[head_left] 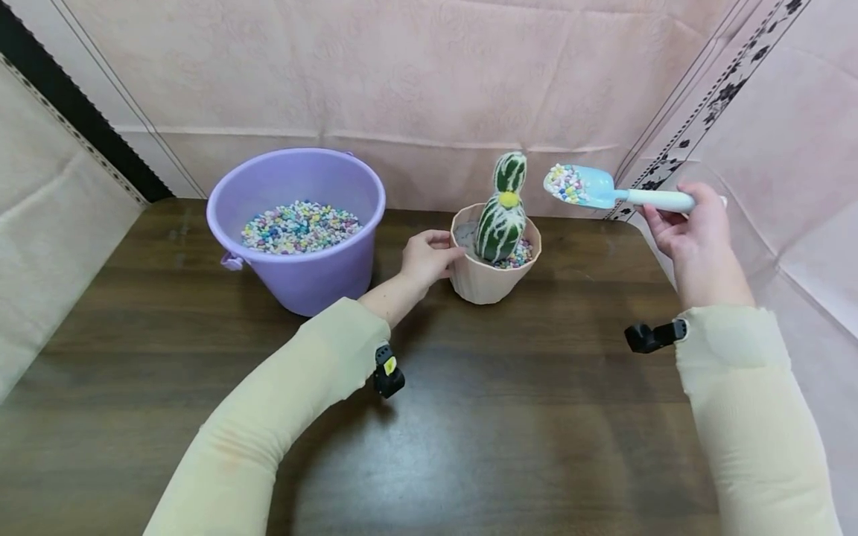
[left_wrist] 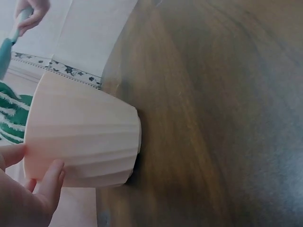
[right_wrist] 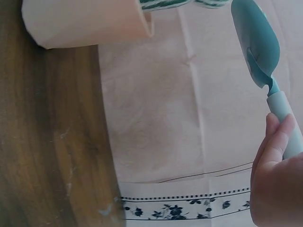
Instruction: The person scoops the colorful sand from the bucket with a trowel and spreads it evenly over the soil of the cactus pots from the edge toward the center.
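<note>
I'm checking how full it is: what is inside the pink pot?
The pink pot holds a striped green cactus with coloured pebbles at its base. The cactus and the pot wall hide whatever lies beneath them.

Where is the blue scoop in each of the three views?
Head: scoop upper right, held by the right hand.
Left wrist: top left corner, only part of it.
Right wrist: upper right.
Shared landmark: the pink pot.

Staged booth — pink cloth backdrop, wooden table.
</note>
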Tool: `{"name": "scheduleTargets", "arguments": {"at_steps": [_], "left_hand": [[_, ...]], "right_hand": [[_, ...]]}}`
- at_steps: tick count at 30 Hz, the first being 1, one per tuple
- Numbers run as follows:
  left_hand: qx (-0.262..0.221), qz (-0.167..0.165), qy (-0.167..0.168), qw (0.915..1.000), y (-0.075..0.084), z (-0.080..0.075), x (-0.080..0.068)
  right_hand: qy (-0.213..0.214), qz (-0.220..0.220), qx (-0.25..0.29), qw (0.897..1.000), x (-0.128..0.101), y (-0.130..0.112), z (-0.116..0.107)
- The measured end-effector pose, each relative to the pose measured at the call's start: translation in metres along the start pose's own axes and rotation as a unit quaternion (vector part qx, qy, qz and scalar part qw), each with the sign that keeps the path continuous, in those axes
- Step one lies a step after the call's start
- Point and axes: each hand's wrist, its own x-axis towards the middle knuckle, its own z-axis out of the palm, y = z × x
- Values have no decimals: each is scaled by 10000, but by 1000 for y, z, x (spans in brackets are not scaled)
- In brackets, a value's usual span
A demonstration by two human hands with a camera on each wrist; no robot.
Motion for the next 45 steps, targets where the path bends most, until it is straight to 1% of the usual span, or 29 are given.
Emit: {"name": "scheduleTargets", "arguments": {"at_steps": [6,10,13,15,17,20,21,24,26,28,32,36,38,42,45], "left_hand": [[-101,-103,-12,9999,2,-4,7],[-184,-111,59,9998,0,-8,10],[-172,-3,127,9998,-1,-10,11],[-101,146,234,9996,-1,-12,11],[39,279,385,9989,-1,-13,11],[271,350,522,9977,1,-14,7],[338,340,509,9976,1,-14,5],[451,291,319,9981,2,-12,0],[449,323,204,9983,1,-11,-1],[351,368,157,9986,2,-10,0],[248,459,279,9983,3,-10,4],[317,437,423,9976,3,-11,5],[446,413,437,9972,2,-10,3],[530,444,375,9969,1,-7,1],[344,516,368,9974,1,-6,6]], "right_hand": [[67,146,43,9999,4,4,-10],[28,111,-53,9999,5,6,-13],[6,76,-118,9999,6,9,-14],[6,70,-146,9999,6,10,-15],[12,65,-195,9998,7,11,-16],[31,66,-262,9996,8,11,-19],[26,78,-270,9996,8,11,-20],[27,92,-305,9995,10,11,-23],[-7,97,-354,9993,12,12,-24],[-48,93,-395,9992,13,13,-25],[-112,96,-424,9990,16,15,-25],[-133,74,-441,9989,18,17,-25],[-144,38,-484,9987,18,17,-24],[-222,-25,-542,9983,18,19,-23],[-265,-68,-624,9977,18,22,-21]]}}
